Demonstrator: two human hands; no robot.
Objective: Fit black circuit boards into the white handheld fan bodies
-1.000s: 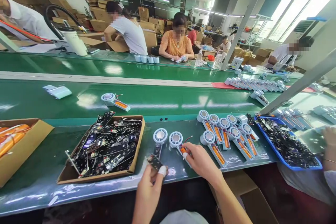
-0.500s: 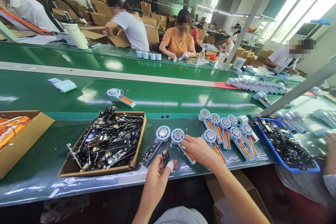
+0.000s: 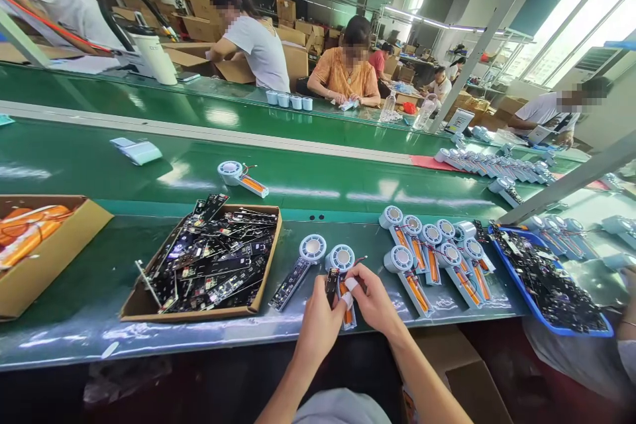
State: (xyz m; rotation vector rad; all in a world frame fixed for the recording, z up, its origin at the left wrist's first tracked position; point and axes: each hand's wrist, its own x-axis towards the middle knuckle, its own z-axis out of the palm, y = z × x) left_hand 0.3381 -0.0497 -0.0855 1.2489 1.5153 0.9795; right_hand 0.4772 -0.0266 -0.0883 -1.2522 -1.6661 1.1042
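My left hand (image 3: pixel 318 326) pinches a small black circuit board (image 3: pixel 331 281) and holds it against a white fan half (image 3: pixel 342 263) with an orange battery, lying on the green bench. My right hand (image 3: pixel 373 301) is closed on the same fan half at its handle, touching my left fingers. Just left of it lies another fan half (image 3: pixel 304 262) with a black board fitted in its handle. A cardboard box of black circuit boards (image 3: pixel 213 264) sits further left.
Several fan halves with orange batteries (image 3: pixel 431 248) lie to the right, then a blue tray (image 3: pixel 548 318) of black boards by a co-worker's arm (image 3: pixel 627 315). A cardboard box (image 3: pixel 46 258) holds orange batteries at far left. One fan half (image 3: pixel 242 177) rides the green conveyor; people work opposite.
My left hand has carried the small black board rightward onto the fan half that my right hand holds. The view has shifted slightly.
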